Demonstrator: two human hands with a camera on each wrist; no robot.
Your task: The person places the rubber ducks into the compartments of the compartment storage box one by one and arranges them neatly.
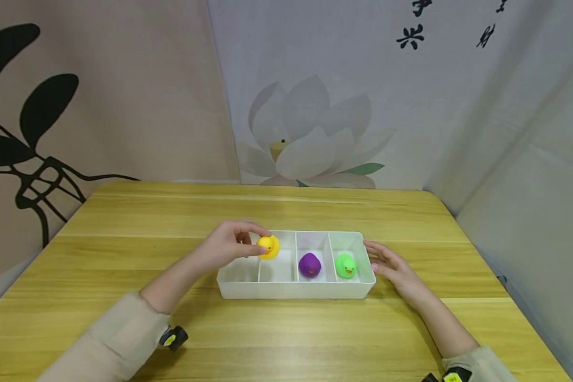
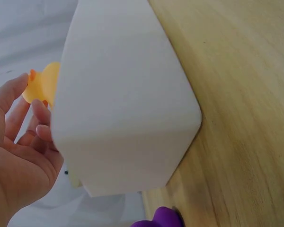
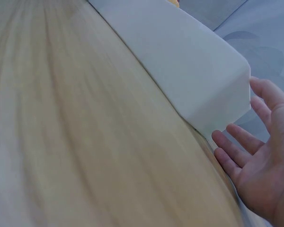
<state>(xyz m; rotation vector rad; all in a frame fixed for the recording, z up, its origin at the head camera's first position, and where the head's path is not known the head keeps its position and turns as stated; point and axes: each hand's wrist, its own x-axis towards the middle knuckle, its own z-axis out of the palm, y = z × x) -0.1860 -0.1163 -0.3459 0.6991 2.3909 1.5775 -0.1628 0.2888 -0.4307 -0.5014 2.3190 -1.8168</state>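
Note:
My left hand (image 1: pixel 226 245) pinches a yellow toy duck (image 1: pixel 268 246) between thumb and fingers, above the two left compartments of a white divided box (image 1: pixel 291 290). The left wrist view shows the same yellow duck (image 2: pixel 42 85) at the fingertips, partly hidden by the box wall (image 2: pixel 128 85). A purple toy duck (image 1: pixel 310 265) sits in the third compartment from the left, a green toy duck (image 1: pixel 346 266) in the rightmost one. With extended, slightly bent fingers, my right hand (image 1: pixel 395 270) touches the box's right end (image 3: pixel 222 101).
The box stands on a wooden table (image 1: pixel 286 339). Past one box end, the left wrist view shows a rounded purple object (image 2: pixel 163 218) on the table, cut off by the frame. Behind the table hangs a cloth (image 1: pixel 315 53) printed with a flower.

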